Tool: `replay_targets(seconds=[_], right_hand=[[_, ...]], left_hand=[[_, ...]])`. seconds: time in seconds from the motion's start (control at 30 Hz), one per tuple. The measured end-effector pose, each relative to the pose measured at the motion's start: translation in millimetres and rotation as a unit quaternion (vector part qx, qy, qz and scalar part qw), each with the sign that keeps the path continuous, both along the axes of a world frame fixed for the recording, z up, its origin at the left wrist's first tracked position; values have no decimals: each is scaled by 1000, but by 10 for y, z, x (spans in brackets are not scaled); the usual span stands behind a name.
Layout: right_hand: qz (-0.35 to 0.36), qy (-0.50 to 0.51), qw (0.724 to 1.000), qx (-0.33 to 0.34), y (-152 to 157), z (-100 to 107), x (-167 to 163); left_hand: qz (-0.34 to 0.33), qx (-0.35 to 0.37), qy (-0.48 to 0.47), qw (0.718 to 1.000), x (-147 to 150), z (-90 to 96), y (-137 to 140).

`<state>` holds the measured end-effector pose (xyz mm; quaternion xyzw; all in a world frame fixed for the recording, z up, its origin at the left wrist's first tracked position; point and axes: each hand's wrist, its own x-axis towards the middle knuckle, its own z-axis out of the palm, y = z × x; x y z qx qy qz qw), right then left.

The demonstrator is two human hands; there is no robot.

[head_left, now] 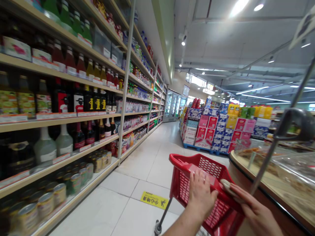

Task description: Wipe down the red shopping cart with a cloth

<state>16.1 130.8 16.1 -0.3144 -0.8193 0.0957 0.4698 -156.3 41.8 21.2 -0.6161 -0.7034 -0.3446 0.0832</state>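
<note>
A red plastic shopping cart (214, 164) with perforated basket walls stands right in front of me. My left hand (200, 193) lies on its handle bar, fingers stretched forward and slightly apart. Farther right on the same bar is my right hand (253, 206), its fingers held close together. A small whitish object (226, 185) shows at the right hand's fingertips, pressed between them and the handle; its kind cannot be made out. The part of the basket that shows past my hands holds no goods.
Shelves of bottles and cans (81, 114) run along the left. A yellow floor sign (154, 200) lies on the pale tiles. Stacked drink cartons (206, 127) stand ahead right. A curved food counter (270, 183) and a slanted metal pole (267, 160) are close on the right.
</note>
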Motion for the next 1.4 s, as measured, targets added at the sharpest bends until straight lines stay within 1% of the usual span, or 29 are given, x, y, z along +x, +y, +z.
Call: replay_targets(seconds=[0.03,0.1,0.17,0.23,0.3,0.37,0.43,0.47,0.53,0.6,0.67,0.7,0.73,0.77,0.8,0.83,0.87,0.97,1.03,1.1,1.13,1.17,1.2,1.23,1.27,1.3,1.33,1.4], right_hand=[[10,-15,1000,0,-33,4,-71],[9,-31,999,-14,-50,11,-167],[-21,-11,998,-51,-20,32,-198],[-29,30,994,-102,7,87,-208],[-8,89,984,-156,8,176,-228],[25,151,968,-200,14,277,-236],[31,189,958,-213,74,349,-179],[16,186,962,-199,130,362,-118],[-36,123,981,-144,268,333,51],[-78,26,993,-89,389,244,215],[-87,-41,993,-64,447,141,292],[-82,-58,994,-53,451,97,284],[-76,-64,994,-38,442,63,247],[-71,-65,995,-22,426,39,187],[-70,-63,996,-5,407,23,114],[-68,-61,996,13,388,14,36],[-67,-63,995,31,372,9,-37],[-58,-106,990,69,356,10,-176],[-50,-147,985,80,366,17,-200],[-54,-169,981,83,378,18,-207],[-59,-171,980,83,381,15,-215],[-67,-169,980,83,380,9,-229],[-73,-167,980,80,376,1,-249],[-76,-164,981,77,367,-8,-273],[-77,-163,981,73,357,-15,-298],[-78,-163,981,70,346,-20,-319],[-76,-164,981,70,336,-23,-335],[-73,-168,980,74,328,-22,-339]], left_hand=[[2,5,-1,1000,62,-11,17],[-18,11,1,1000,153,-19,20],[-42,16,-7,999,208,3,9],[-57,34,-26,997,270,51,25],[-89,48,-35,994,370,120,94],[-128,38,-30,991,499,200,208],[-129,14,-16,991,617,280,332],[-114,4,-2,993,654,316,381],[-85,-6,37,996,654,373,430],[-71,-2,72,995,530,405,400],[-45,8,83,995,307,414,312],[-23,12,81,996,186,411,263],[23,16,71,997,83,403,223],[73,23,58,995,15,389,199],[100,26,43,994,-8,369,195],[104,25,37,994,17,343,211],[85,23,42,995,83,314,243],[-7,19,98,995,312,237,336],[-16,22,122,992,273,212,287],[27,30,123,992,29,207,127],[68,36,117,990,-124,208,32],[133,47,96,985,-263,208,-52],[181,52,77,979,-363,203,-108],[206,56,64,975,-407,193,-126],[202,55,61,976,-394,178,-105],[173,52,69,981,-335,161,-51],[129,48,85,987,-249,145,22],[68,50,116,990,-104,126,149]])
